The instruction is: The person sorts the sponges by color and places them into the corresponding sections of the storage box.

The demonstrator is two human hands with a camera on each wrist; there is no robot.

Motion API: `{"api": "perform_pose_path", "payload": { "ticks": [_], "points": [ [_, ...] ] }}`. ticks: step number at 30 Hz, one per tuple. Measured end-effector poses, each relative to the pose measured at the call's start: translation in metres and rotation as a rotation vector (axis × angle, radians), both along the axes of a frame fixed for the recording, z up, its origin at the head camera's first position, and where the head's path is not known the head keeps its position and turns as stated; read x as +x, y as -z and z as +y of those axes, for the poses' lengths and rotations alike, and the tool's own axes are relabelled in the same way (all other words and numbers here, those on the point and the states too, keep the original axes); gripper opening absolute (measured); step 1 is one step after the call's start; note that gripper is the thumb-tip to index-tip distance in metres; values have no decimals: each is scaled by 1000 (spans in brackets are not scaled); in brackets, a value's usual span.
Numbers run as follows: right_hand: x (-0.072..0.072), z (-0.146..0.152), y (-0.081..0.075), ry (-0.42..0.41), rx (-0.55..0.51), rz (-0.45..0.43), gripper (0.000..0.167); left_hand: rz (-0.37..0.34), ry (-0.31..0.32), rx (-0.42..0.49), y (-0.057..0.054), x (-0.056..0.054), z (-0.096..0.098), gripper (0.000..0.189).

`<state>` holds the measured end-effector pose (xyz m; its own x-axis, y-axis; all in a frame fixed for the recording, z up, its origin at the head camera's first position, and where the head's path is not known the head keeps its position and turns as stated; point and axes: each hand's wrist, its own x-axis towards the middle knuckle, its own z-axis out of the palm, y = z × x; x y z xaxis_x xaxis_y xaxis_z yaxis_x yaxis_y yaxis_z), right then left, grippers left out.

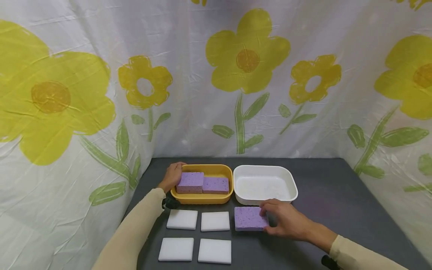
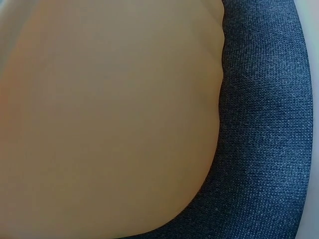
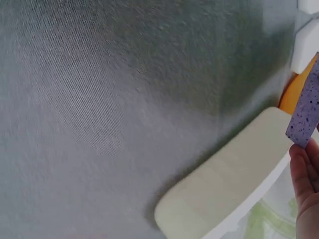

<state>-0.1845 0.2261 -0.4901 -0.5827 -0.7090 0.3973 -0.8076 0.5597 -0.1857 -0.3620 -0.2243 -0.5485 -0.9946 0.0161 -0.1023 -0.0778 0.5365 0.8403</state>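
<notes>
- Four white foam pads [image 1: 182,219], bottom centre.
- One purple sponge [image 1: 247,218], lower centre, pinched in my right hand [image 1: 287,221]: moving it seems the step, calling next for a firm, level pinch.
- One yellow tub [image 1: 202,199], centre: two tubbed sponges [image 1: 216,184], perhaps three if stacked; my left hand [image 1: 173,175] at its rim, finger closure unclear.
- One white tub [image 1: 264,183], right of centre.

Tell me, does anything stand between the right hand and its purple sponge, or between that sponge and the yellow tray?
Nothing visible parts the right hand from the purple sponge, which it grips. Toward the yellow tray, that tray's near rim stands between.
</notes>
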Motion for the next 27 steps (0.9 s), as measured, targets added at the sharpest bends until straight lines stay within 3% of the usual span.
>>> {"api": "perform_pose_path", "payload": {
  "ticks": [13, 27],
  "points": [
    [-19, -4, -39, 23, 36, -32, 40, -7, -8, -7, -4, 3, 1, 54],
    [-44, -24, -55, 54, 119, -71, 32, 6, -21, 0, -1, 3, 1, 54]
  ]
}}
